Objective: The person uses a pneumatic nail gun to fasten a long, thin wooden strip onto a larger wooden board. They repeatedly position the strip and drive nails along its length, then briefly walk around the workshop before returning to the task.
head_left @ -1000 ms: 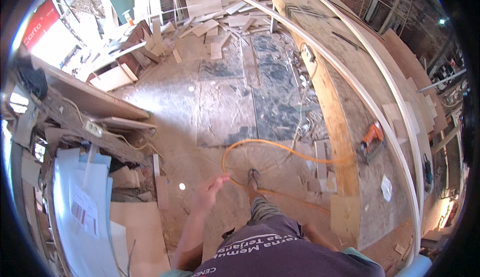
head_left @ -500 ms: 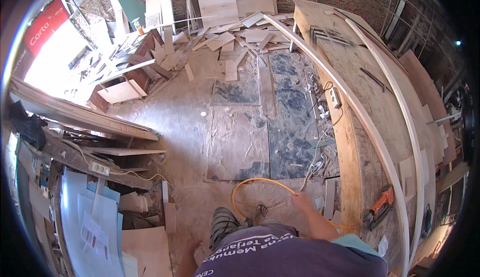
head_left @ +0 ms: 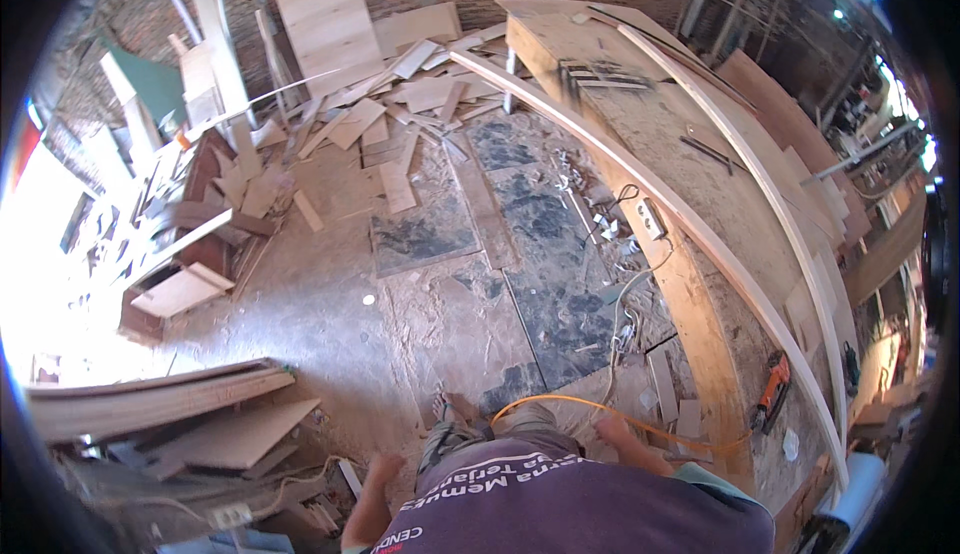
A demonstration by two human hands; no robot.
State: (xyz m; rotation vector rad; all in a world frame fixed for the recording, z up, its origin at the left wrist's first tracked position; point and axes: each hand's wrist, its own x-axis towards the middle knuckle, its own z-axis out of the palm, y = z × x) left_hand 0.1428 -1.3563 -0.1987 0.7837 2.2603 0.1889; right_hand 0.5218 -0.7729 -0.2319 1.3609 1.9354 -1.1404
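Note:
I stand on a dusty workshop floor, my dark purple shirt point(head_left: 560, 504) filling the lower edge. My left hand point(head_left: 384, 470) hangs low beside my body with loose fingers and holds nothing. My right hand point(head_left: 612, 427) is out in front at hip height, and I see nothing gripped in it. A thin orange hose point(head_left: 545, 401) arcs across the floor just past that hand. It runs right to an orange nail gun point(head_left: 772, 394) lying on the long wooden workbench point(head_left: 690, 169). One foot point(head_left: 455, 414) shows below me.
Two long pale curved strips point(head_left: 700, 239) lie along the bench. A white power strip point(head_left: 650, 219) with cables hangs at its edge. Offcuts are heaped at the back wall point(head_left: 400, 104), boards are stacked at the left point(head_left: 170, 404), and dark patterned sheets point(head_left: 545, 254) cover the floor.
I have walked forward along the bench, so the hose loop and nail gun slid toward the lower edge. My left hand swung back to my side and my right hand came forward.

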